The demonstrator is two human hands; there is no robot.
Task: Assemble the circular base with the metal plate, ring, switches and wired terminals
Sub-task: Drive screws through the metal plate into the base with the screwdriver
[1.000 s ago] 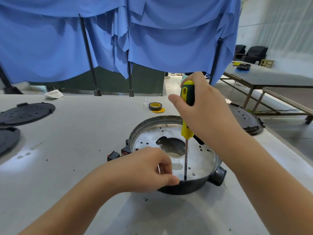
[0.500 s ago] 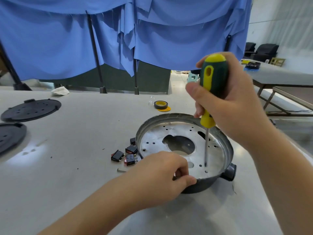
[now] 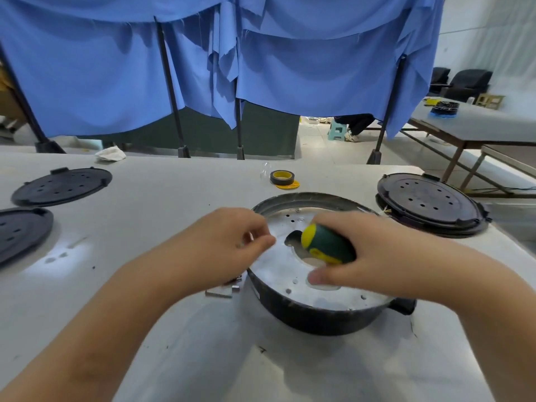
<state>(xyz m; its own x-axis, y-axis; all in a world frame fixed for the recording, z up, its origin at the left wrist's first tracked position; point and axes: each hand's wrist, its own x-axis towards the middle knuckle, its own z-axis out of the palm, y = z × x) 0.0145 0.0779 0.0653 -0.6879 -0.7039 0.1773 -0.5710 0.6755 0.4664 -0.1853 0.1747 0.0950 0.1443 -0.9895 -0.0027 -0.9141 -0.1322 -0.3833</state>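
The black circular base (image 3: 313, 316) stands in the middle of the table with the perforated metal plate (image 3: 278, 271) lying inside it. My right hand (image 3: 365, 250) grips the green and yellow screwdriver (image 3: 324, 245) over the plate, handle end pointing toward me; its shaft is hidden. My left hand (image 3: 229, 245) hovers at the plate's left rim, thumb and fingertips pinched together; what they hold is too small to see. Small switch parts (image 3: 223, 290) lie by the base's left side, mostly hidden under my left hand.
Two black round covers (image 3: 62, 185) (image 3: 20, 232) lie at the left, another black cover (image 3: 429, 203) at the right. A roll of tape (image 3: 282, 178) sits behind the base. Blue curtains hang at the table's far edge.
My right hand dropped from upright driving to low over the plate, the screwdriver now tilted toward me. My left hand moved from the base's near rim up to the plate's left side.
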